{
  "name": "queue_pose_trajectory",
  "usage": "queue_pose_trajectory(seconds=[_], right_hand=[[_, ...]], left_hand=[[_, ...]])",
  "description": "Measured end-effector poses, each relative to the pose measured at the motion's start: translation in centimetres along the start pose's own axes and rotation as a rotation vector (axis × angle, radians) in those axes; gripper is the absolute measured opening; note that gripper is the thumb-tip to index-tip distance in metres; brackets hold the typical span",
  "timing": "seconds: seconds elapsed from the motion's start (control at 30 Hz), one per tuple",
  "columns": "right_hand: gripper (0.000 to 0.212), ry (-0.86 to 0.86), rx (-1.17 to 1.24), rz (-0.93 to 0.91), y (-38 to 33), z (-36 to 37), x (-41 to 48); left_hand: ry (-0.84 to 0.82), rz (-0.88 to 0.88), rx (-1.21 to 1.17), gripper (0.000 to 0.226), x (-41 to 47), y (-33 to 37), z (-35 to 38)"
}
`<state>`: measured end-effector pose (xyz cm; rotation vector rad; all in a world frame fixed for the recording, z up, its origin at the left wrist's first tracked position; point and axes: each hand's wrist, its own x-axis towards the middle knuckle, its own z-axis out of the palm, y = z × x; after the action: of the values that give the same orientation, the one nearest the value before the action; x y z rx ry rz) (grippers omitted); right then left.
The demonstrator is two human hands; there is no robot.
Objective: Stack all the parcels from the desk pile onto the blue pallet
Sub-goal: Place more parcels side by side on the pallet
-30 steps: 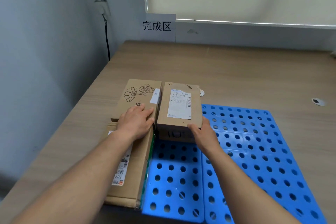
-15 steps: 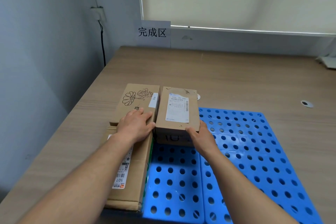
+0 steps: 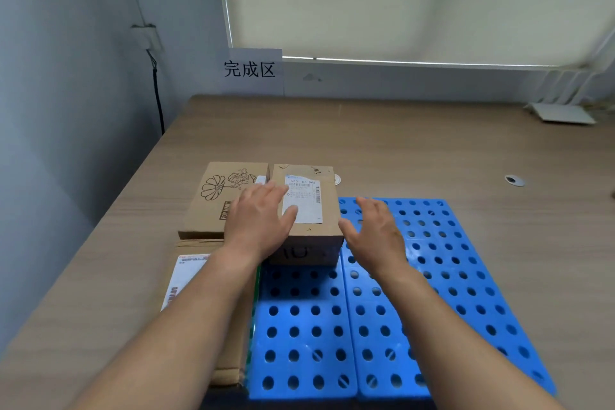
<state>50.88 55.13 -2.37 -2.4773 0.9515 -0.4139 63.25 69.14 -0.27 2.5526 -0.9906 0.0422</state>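
On the worktop [image 3: 399,143] the blue pallet [image 3: 449,276] lies to your right. The labelled parcel [image 3: 327,210] is stacked at its far-left corner, long axis running away from you, with the flower-printed parcel [image 3: 213,206] against its left side. Your left hand [image 3: 258,226] lies flat across both tops, fingers straight, gripping nothing. Your right hand [image 3: 376,236] hangs open just right of the labelled parcel, which lies leftward of those fingers.

Wooden desk [image 3: 382,150] bears blue pallet [image 3: 305,320], white device [image 3: 562,113] far right.
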Motion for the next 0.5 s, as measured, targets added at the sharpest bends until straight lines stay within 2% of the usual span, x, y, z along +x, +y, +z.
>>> queue_pose_trajectory(seconds=[0.13,0.27,0.5], right_hand=[[0.053,0.110,-0.111,-0.043,1.7,-1.8,-1.5],[0.048,0.203,-0.186,-0.040,5.2,-3.5,-3.3],[0.038,0.343,-0.273,-0.097,11.1,-6.2,-7.1]], left_hand=[[0.096,0.125,-0.169,0.050,-1.5,3.6,1.8],[0.081,0.205,-0.288,0.048,-3.7,7.4,4.0],[0.039,0.279,-0.264,0.052,-7.2,14.0,7.1]])
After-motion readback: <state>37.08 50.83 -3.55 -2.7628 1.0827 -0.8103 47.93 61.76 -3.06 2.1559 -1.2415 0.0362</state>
